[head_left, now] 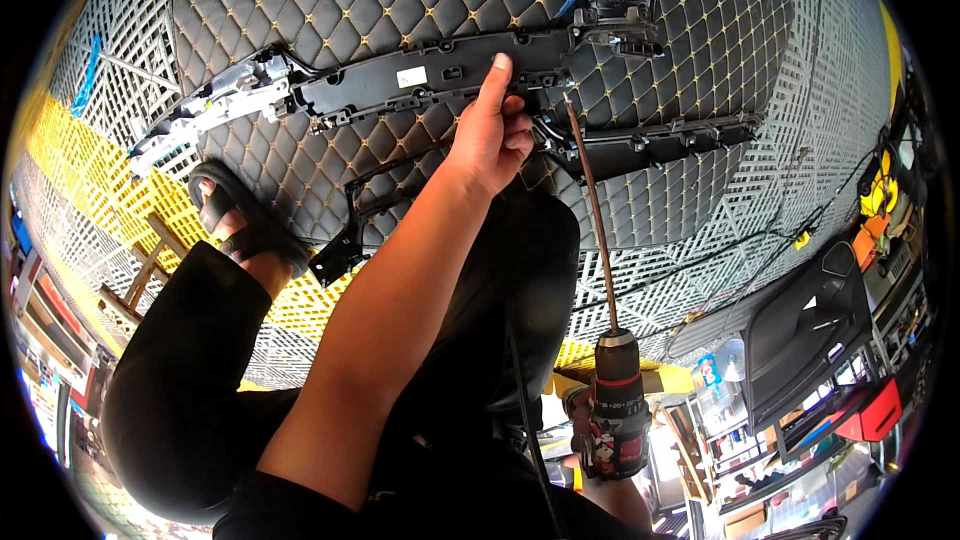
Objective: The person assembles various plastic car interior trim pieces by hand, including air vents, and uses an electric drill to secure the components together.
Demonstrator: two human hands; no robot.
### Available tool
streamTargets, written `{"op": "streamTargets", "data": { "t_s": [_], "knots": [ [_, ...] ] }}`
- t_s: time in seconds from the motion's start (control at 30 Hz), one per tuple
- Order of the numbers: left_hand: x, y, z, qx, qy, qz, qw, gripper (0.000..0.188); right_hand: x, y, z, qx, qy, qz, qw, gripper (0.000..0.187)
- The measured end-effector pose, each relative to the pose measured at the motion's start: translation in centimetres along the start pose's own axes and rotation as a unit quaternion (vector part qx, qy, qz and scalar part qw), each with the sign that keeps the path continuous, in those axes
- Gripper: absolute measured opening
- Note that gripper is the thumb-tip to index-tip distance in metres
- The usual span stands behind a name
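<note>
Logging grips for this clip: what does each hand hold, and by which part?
Right hand grips the cordless drill by its handle. Left hand presses on the black plastic trim panel, thumb up, grasping nothing.

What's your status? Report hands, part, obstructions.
Left hand pressing long black plastic trim panel on quilted black mat. Right hand gripping red-black cordless drill, long bit at panel. Nothing in the way.

The right hand (580, 420) is mostly hidden behind the drill (615, 410) at lower centre, its grip unclear. The left hand (492, 135) covers part of the black trim panel (430, 80).
</note>
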State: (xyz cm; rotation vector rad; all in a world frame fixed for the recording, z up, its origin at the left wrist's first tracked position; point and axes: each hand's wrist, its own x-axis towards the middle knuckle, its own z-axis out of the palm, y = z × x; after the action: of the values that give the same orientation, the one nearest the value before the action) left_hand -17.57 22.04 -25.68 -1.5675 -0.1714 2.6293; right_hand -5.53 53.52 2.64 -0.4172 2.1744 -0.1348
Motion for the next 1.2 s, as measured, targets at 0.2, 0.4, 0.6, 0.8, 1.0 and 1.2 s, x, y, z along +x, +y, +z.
{"op": "streamTargets", "data": {
  "t_s": [0.2,0.4,0.6,0.8,1.0,1.2],
  "knots": [
    [0.1,-0.8,0.4,0.040,0.055,0.076,0.995,0.033,1.0,-0.1,-0.2,-0.024,-0.015,0.003,1.000,0.030],
    [0.2,-1.0,0.7,0.040,0.077,0.087,0.992,0.031,2.1,0.0,-0.7,-0.056,-0.040,0.011,0.998,0.028],
    [0.4,-1.1,0.2,0.045,0.044,0.087,0.994,0.033,2.3,0.0,-1.0,-0.140,-0.111,0.046,0.983,0.025],
    [0.6,-1.2,-0.4,0.060,0.035,0.095,0.993,0.036,4.6,-3.1,-4.0,-0.237,0.002,-0.094,0.967,0.022],
    [0.6,-1.3,-0.5,0.068,0.021,0.102,0.992,0.038,5.0,-4.4,-5.4,-0.066,-0.035,0.035,0.997,0.032],
    [0.7,-1.4,-0.7,0.078,0.021,0.107,0.991,0.040,5.0,-4.4,-5.7,0.011,-0.025,0.051,0.998,0.039]
  ]
}}
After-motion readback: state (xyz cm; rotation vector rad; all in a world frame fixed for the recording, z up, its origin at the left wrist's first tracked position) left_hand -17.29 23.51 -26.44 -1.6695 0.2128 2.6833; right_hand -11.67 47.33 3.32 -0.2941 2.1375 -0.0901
